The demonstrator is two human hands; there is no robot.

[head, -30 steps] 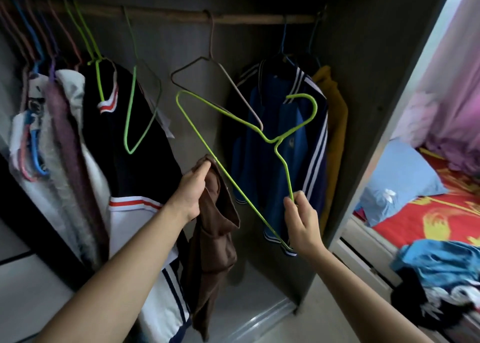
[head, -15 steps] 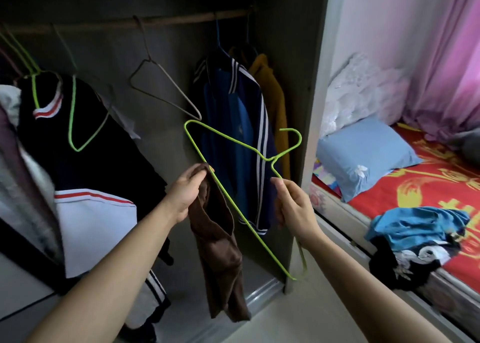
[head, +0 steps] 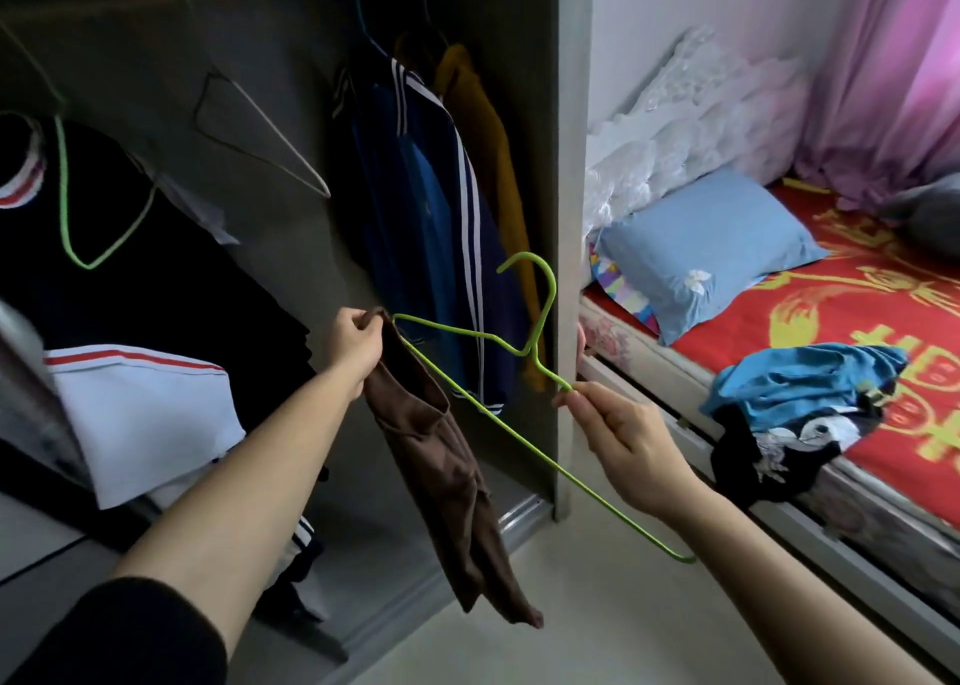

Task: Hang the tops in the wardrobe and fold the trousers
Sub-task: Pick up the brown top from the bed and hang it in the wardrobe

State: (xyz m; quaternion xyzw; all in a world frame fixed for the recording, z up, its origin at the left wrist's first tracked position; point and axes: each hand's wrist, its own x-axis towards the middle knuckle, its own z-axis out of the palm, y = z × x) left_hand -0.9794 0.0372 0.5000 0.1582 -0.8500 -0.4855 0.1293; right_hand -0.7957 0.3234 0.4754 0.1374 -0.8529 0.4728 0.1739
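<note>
Left hand was clamped on the upper edge of a brown fabric top, pinching it between thumb and curled fingers; the garment hung limp below the hand, in front of the open dark wardrobe, and was on no rail. Right hand gripped a lime-green wire hanger by one shoulder wire, just below the neck. The hanger was tilted, hook uppermost, one end close against the brown top beside the left hand, the other end low beside the right forearm. Whether that end had entered the garment could not be determined.

Inside the wardrobe hung a blue jacket with white stripes, a mustard-yellow garment just beside it, and a bare green hanger further left. To the right stood a bed with a red patterned cover, bearing a pale blue pillow and a heap of blue and black clothes at its near edge.
</note>
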